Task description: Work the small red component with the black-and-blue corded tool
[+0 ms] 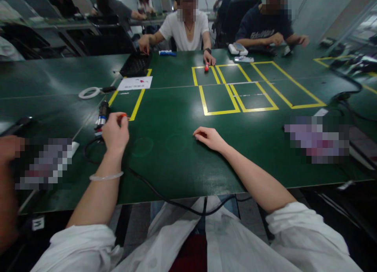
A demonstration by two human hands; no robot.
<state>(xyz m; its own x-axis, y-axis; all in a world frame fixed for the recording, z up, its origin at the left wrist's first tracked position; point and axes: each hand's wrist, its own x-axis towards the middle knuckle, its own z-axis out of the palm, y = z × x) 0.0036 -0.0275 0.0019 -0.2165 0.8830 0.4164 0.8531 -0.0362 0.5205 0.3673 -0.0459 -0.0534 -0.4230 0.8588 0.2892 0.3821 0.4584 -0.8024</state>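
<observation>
My left hand [115, 131] is raised just above the green table [176, 158] at the left, its fingers pinched on a small red thing [124, 115]. A clear bangle sits on that wrist. Just left of the hand lies a dark cylindrical device [103, 113] with a black cable. My right hand [207, 137] rests on the table near the middle, fingers curled loosely, with nothing visible in it.
Yellow tape rectangles [235, 91] mark the far table. A person in white across the table touches a small red thing [206, 68]. A white sheet [135, 83], a white ring [89, 92] and a keyboard [136, 64] lie at the left. A cable [153, 189] runs over the near edge.
</observation>
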